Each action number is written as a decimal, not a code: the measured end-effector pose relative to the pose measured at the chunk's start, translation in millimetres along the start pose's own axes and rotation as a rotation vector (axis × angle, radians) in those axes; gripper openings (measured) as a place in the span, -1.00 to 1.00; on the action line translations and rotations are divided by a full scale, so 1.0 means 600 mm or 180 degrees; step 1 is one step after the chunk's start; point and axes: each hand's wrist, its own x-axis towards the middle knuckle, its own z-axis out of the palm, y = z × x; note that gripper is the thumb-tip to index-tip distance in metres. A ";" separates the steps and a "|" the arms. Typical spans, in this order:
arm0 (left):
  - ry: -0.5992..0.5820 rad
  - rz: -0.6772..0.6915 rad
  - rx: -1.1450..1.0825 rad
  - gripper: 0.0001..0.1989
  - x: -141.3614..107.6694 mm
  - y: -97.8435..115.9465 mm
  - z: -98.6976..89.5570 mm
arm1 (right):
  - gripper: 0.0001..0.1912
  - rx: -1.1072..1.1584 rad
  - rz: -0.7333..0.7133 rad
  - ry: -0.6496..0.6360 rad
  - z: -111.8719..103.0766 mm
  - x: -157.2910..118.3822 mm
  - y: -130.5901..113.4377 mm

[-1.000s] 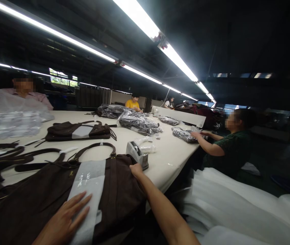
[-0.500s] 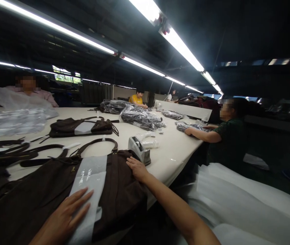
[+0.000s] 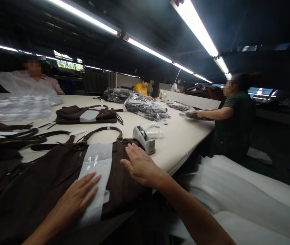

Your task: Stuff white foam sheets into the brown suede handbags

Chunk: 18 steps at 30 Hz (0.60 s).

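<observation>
A dark brown handbag lies flat on the table in front of me, its looped handle pointing away. Around its body runs a band of white wrapping paper with clear tape on it. My left hand rests on this band, fingers stretched out. Over the bag's right end is my right hand, fingers extended and thumb apart, holding nothing; whether it touches the fabric I cannot tell. Just beyond it stands a grey tape dispenser.
Another wrapped brown bag lies farther back, near several plastic-bagged ones. Clear plastic bags are piled at left. White sheets hang at lower right, beside the table edge. A co-worker in dark green handles a bagged item at right.
My right hand has shifted from the bag's far right corner toward me, its thumb now spread. My left hand stays on the paper band. The camera view has tilted slightly.
</observation>
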 end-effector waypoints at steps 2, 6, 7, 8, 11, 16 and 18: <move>-0.0046 0.0011 -0.0028 -0.48 -0.001 -0.003 0.001 | -0.25 -0.0043 0.0215 -0.0108 0.058 -0.020 0.000; -0.0249 0.0040 -0.0086 -0.46 -0.001 0.002 -0.006 | -0.24 -0.0071 0.0674 0.0174 0.168 -0.062 0.033; -0.0301 -0.0003 -0.0085 -0.45 -0.001 0.007 -0.011 | -0.25 -0.0074 0.0701 0.0368 0.183 -0.070 0.040; -0.0348 -0.0065 -0.0076 -0.45 0.000 0.013 -0.016 | -0.25 -0.0078 0.0700 0.0541 0.192 -0.076 0.047; -0.0490 -0.0286 -0.0028 -0.45 -0.001 0.042 -0.038 | -0.32 -0.0099 0.0709 0.0742 0.202 -0.090 0.062; -0.0723 -0.0760 0.0135 -0.43 -0.008 0.090 -0.071 | -0.33 -0.0158 0.1282 0.0888 0.220 -0.106 0.099; -0.0716 -0.0890 0.0147 -0.42 -0.010 0.100 -0.079 | -0.32 -0.0096 0.1522 0.0814 0.216 -0.109 0.110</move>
